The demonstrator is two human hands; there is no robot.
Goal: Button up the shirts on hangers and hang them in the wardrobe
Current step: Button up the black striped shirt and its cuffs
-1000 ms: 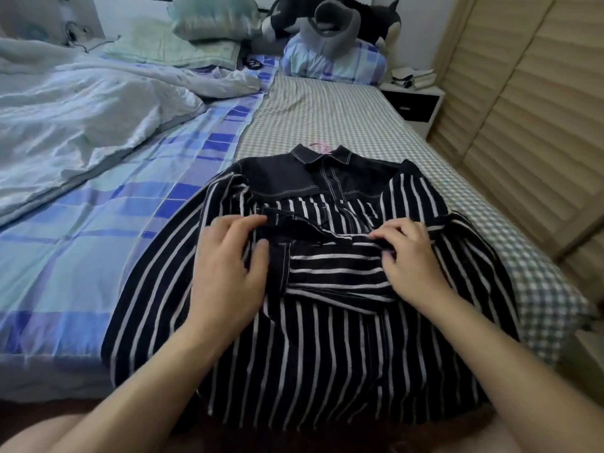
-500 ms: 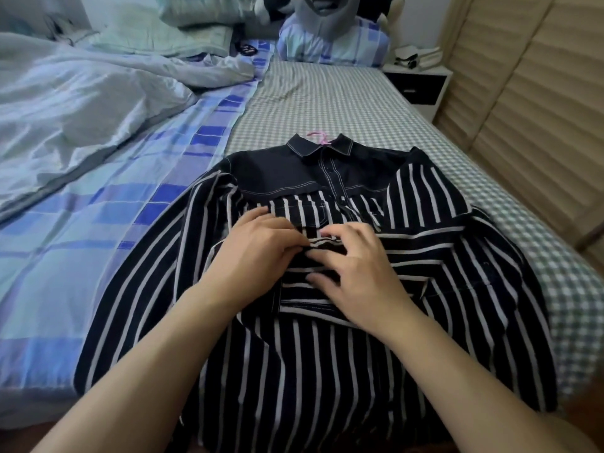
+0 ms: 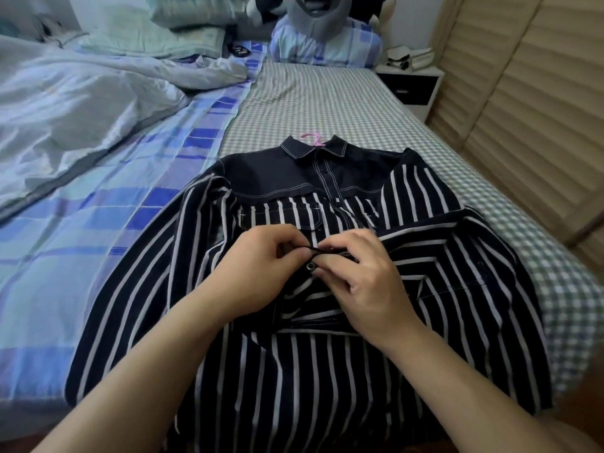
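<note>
The shirt (image 3: 327,322) lies flat on the bed (image 3: 327,103), its pink hanger (image 3: 312,138) poking from the collar. Left hand (image 3: 261,266) and right hand (image 3: 362,286) both pinch the placket at a snap (image 3: 309,265). The halves could misalign, since the cloth is bunched. A duvet (image 3: 81,103) lies well left; louvred doors (image 3: 523,109) stand right.

You look down on a bed (image 3: 327,103) with a grey checked sheet beside a blue plaid one (image 3: 98,217). A pale rumpled duvet (image 3: 81,103) lies at your left, pillows (image 3: 183,14) at the head. A white nightstand (image 3: 411,86) stands beside beige louvred doors (image 3: 529,103) on your right.
</note>
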